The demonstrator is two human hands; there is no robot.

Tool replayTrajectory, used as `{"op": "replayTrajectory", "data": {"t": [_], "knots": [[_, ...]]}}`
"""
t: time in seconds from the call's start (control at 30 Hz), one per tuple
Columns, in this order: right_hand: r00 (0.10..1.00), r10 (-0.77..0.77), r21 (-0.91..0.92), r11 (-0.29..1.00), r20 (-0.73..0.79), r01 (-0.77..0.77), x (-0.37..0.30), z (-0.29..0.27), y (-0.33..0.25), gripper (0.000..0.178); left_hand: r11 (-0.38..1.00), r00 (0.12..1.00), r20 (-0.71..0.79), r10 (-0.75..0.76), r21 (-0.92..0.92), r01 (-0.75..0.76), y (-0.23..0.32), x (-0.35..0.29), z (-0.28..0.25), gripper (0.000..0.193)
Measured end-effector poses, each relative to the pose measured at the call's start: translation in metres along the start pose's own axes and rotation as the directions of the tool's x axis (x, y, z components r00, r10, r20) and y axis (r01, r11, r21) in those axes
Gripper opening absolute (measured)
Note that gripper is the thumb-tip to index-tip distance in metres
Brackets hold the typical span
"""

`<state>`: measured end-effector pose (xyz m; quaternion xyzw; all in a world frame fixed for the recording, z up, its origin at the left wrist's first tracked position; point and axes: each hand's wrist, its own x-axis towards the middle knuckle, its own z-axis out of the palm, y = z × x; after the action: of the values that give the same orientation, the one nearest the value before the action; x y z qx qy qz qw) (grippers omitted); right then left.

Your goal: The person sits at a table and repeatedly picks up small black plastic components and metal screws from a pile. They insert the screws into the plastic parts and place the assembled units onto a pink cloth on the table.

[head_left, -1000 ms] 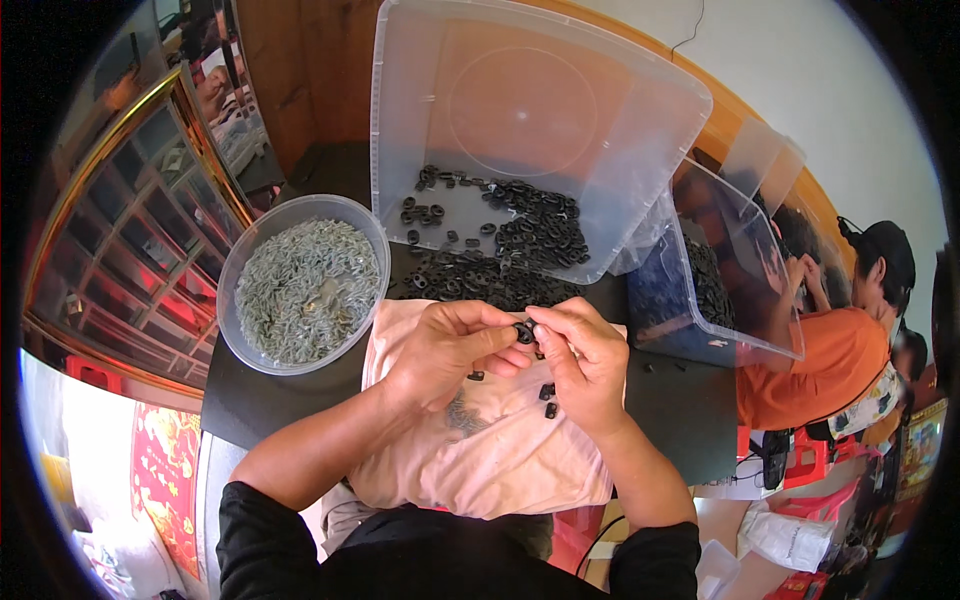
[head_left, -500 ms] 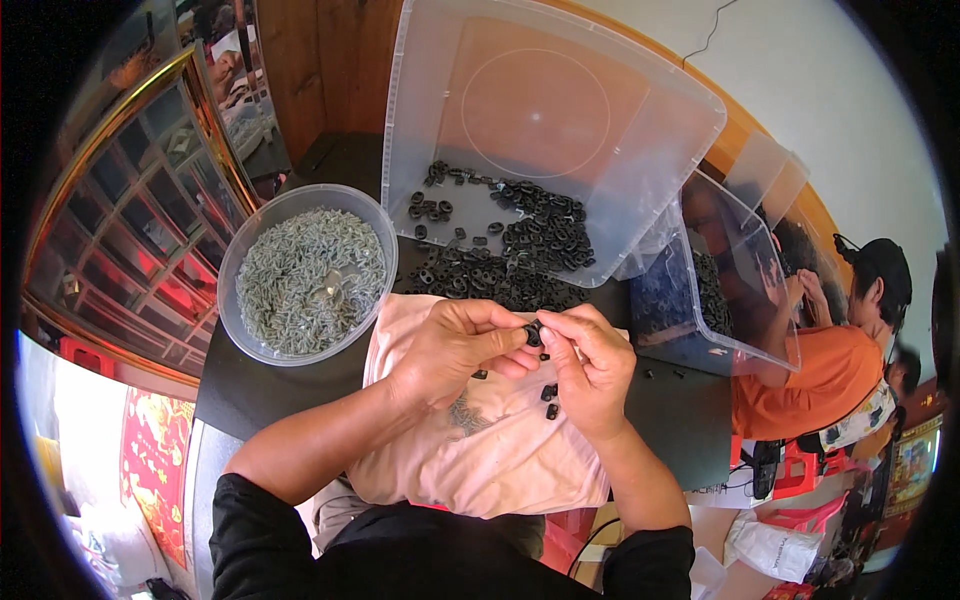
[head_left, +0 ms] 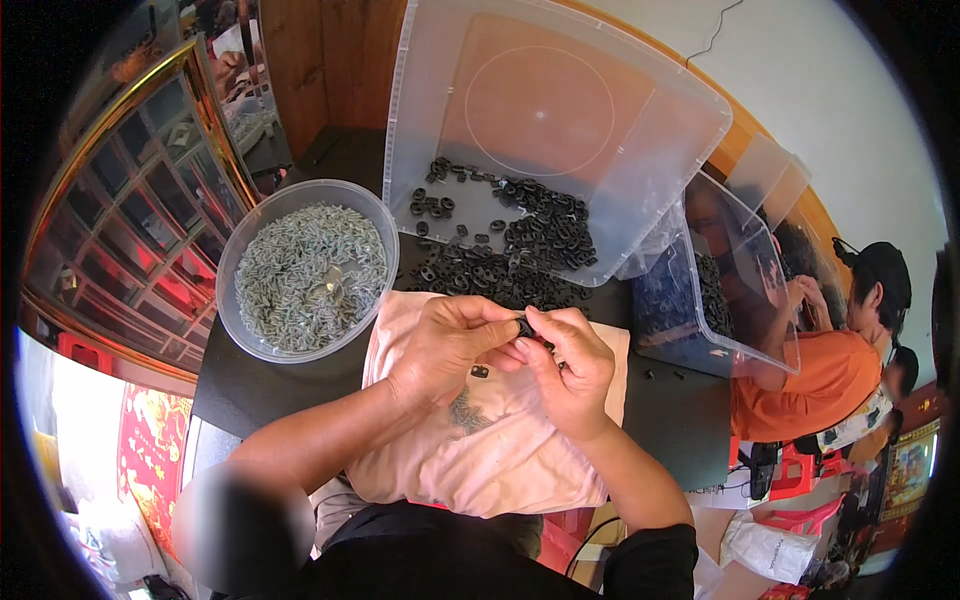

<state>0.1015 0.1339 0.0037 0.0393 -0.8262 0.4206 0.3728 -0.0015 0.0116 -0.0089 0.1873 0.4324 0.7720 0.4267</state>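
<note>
My left hand (head_left: 440,350) and my right hand (head_left: 572,372) meet over a pale pink cloth (head_left: 540,465). Between their fingertips is a small black part (head_left: 523,328), pinched from both sides and mostly covered by fingers. On the cloth just below the fingers lies another loose black part (head_left: 480,371) with holes in it. A small grey patch (head_left: 465,413), perhaps screws, shows on the cloth beside my left wrist.
A round tub (head_left: 228,290) of small grey screws stands left. A clear bin (head_left: 540,120) tipped on its side holds black parts, with a heap (head_left: 490,280) spilling before it. Another clear bin (head_left: 665,325) stands right, near a person in an orange shirt (head_left: 800,385).
My right hand has shifted slightly left and turned inward, its fingers closer to my left hand's. The loose black parts seen below the right hand no longer show.
</note>
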Motion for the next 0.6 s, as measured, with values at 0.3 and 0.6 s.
{"op": "replayTrajectory", "data": {"t": [0.3,0.6], "knots": [[0.997,-0.075,-0.081,0.994,-0.018,0.073,-0.003,0.014,0.007,0.025,0.997,0.996,-0.058,0.072,0.023,-0.070,-0.005,-0.002,0.000,0.009],[0.995,-0.099,-0.089,0.992,-0.035,0.095,0.007,0.000,-0.009,0.031,0.996,0.997,0.003,0.081,0.031,-0.081,0.012,-0.005,0.009,0.009]]}}
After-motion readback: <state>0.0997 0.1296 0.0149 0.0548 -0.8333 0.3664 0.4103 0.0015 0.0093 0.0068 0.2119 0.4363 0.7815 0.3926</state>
